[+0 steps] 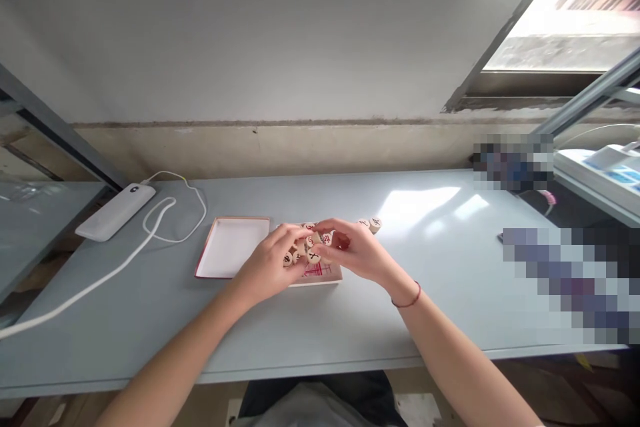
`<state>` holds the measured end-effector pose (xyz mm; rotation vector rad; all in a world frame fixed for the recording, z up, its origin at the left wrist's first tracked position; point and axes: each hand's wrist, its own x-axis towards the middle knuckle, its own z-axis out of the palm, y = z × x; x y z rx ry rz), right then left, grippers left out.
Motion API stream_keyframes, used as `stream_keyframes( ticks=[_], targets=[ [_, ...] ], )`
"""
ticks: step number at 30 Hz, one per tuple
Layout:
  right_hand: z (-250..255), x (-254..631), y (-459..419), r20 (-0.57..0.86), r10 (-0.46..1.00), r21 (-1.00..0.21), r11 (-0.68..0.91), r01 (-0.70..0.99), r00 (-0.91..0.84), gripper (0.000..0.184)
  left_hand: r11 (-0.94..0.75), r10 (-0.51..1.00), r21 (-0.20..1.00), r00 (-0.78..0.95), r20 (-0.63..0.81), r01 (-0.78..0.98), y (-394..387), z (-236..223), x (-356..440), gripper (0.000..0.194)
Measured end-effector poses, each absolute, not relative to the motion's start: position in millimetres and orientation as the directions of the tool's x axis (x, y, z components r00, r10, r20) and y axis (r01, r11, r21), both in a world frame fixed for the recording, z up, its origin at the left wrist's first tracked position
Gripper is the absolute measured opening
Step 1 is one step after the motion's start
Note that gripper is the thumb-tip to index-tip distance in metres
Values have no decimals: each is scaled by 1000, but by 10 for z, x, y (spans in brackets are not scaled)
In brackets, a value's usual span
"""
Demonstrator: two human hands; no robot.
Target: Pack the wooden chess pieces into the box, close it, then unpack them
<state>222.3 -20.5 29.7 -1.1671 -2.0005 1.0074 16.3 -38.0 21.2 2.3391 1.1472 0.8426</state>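
Well left of a shallow cream tray printed with red lines (320, 272), a white power bank (115, 211) trails a white cable (95, 285) across the pale grey table (440, 307). Just left of the tray sits a white box lid with red edges (231, 247). Over the tray, the left hand (267, 263) and right hand (355, 250) curve half-closed, fingertips nearly meeting among round wooden chess pieces (306, 247); whether either grips one cannot be told. Right of the tray lie two more pieces (370, 225), and a thin red cord (406, 295) circles the right wrist.
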Motion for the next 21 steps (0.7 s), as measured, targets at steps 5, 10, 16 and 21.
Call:
stream_keyframes(
  ticks=[5,10,16,21],
  targets=[
    [297,2283,-168,130,927,-842,291,454,-352,34,-633,747,526,627,222,568,-407,236,78,17],
    [319,2287,-182,125,928,-820,296,491,-351,32,-681,700,460,691,179,570,-406,182,108,10],
    [375,2317,-211,119,859,-770,396,501,-497,24,-728,673,368,707,218,579,-397,119,79,21],
    [414,2318,-275,26,765,-707,470,529,-644,17,-756,643,313,740,195,575,-396,119,52,20]
  ],
)
